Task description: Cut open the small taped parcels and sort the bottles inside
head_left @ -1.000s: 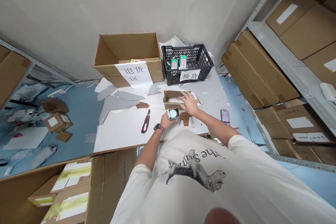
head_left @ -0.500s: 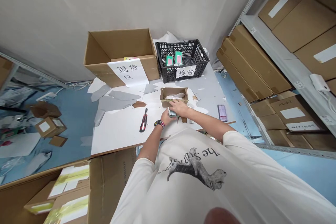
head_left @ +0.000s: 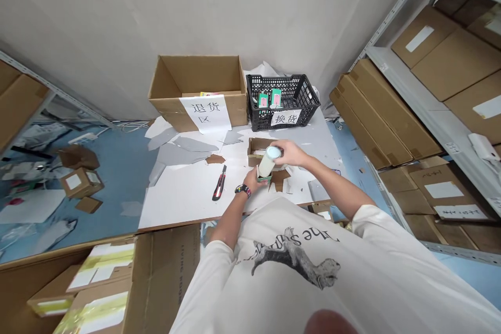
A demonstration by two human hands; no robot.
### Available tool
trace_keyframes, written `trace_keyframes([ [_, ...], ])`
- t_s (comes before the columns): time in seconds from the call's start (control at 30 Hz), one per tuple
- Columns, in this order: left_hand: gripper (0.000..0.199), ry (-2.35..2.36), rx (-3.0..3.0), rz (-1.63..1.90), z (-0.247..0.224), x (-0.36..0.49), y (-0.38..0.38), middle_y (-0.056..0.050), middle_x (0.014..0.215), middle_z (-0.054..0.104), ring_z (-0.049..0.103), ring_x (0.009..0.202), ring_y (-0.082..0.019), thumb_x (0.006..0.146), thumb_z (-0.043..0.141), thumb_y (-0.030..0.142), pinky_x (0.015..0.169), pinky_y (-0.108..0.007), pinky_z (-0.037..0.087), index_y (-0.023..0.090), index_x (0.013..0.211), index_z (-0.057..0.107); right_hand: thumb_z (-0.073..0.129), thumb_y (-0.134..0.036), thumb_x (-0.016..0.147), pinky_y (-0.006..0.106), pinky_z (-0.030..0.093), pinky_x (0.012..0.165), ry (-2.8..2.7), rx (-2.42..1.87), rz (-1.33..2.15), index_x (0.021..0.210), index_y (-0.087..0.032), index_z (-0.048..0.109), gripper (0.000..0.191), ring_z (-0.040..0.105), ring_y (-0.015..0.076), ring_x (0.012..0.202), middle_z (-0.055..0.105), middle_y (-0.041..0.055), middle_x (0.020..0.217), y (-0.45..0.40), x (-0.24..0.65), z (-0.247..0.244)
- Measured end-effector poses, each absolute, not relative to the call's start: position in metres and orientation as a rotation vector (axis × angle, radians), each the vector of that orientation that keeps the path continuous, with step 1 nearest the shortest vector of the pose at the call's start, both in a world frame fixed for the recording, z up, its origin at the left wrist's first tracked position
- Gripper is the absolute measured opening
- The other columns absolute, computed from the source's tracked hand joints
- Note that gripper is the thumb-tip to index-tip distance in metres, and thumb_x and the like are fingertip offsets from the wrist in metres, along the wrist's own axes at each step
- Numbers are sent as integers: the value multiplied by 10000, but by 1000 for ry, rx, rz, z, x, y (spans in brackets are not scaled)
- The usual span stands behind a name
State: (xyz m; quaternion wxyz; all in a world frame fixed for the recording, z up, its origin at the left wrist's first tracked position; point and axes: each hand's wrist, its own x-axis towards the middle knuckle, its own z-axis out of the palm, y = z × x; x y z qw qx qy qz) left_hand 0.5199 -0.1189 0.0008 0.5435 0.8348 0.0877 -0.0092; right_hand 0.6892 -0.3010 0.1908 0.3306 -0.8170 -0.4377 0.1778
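Note:
My left hand point(head_left: 254, 179) is wrapped round a small green box point(head_left: 264, 178) near the table's front edge. Above that box, a pale cylindrical container with a light blue top point(head_left: 268, 162) stands tilted, its lower end at the box's opening. My right hand point(head_left: 288, 153) grips the container near its top. Just behind my hands sits a small open cardboard box point(head_left: 256, 151), partly hidden by them. To the left, a red and black utility knife point(head_left: 219, 183) lies on the white table point(head_left: 180, 195).
A large cardboard box point(head_left: 164, 112) with a paper sign and a black crate point(head_left: 287, 120) holding green and pink packs stand at the back. Shelves with boxes point(head_left: 442, 182) rise on the right. An open carton point(head_left: 164, 266) is at the lower left.
My right hand has risen and now holds the pale container, which was not visible before. The view has shifted, so the table's things appear slightly lower and further right.

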Motion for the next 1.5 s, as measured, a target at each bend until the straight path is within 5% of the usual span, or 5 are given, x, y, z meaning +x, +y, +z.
trace_keyframes([
  [0.2, 762, 467, 1802, 249, 27, 488, -94, -240, 1553, 679, 579, 1530, -429, 856, 896, 504, 1309, -638, 421, 186, 1506, 656, 838, -389, 732, 415, 681, 852, -521, -1649, 443, 1264, -239, 796, 555, 734, 296, 1105, 790, 68, 1254, -333, 704, 216],
  [0.43, 911, 262, 835, -132, 116, 479, -119, -226, 1261, 806, 815, 1074, -348, 998, 524, 908, 939, -508, 682, 141, 1465, 676, 870, -436, 739, 390, 681, 845, -442, -1320, 602, 1320, -290, 788, 604, 739, 275, 1102, 801, 56, 1299, -310, 678, 215],
  [0.7, 837, 323, 1170, 546, 161, 488, -159, -158, 1570, 667, 715, 1329, -333, 864, 928, 643, 1040, -435, 671, 242, 1532, 622, 961, -555, 762, 376, 689, 898, -359, -1187, 577, 1443, -332, 662, 777, 752, 267, 1126, 790, 25, 1251, -270, 649, 221],
  [1.27, 761, 347, 1110, 302, 154, 489, -176, -179, 1250, 761, 776, 1080, -315, 1046, 547, 836, 788, -433, 684, 198, 1445, 656, 893, -581, 855, 399, 696, 912, -376, -1178, 636, 1633, -393, 599, 853, 740, 273, 1142, 780, 40, 1346, -284, 645, 217],
  [1.5, 686, 357, 1645, 862, 143, 489, -170, -183, 1437, 677, 664, 1376, -363, 934, 866, 621, 1171, -535, 579, 208, 1446, 673, 965, -531, 794, 373, 692, 860, -301, -1270, 591, 1558, -382, 683, 828, 717, 262, 1105, 764, 38, 1284, -288, 647, 204],
])
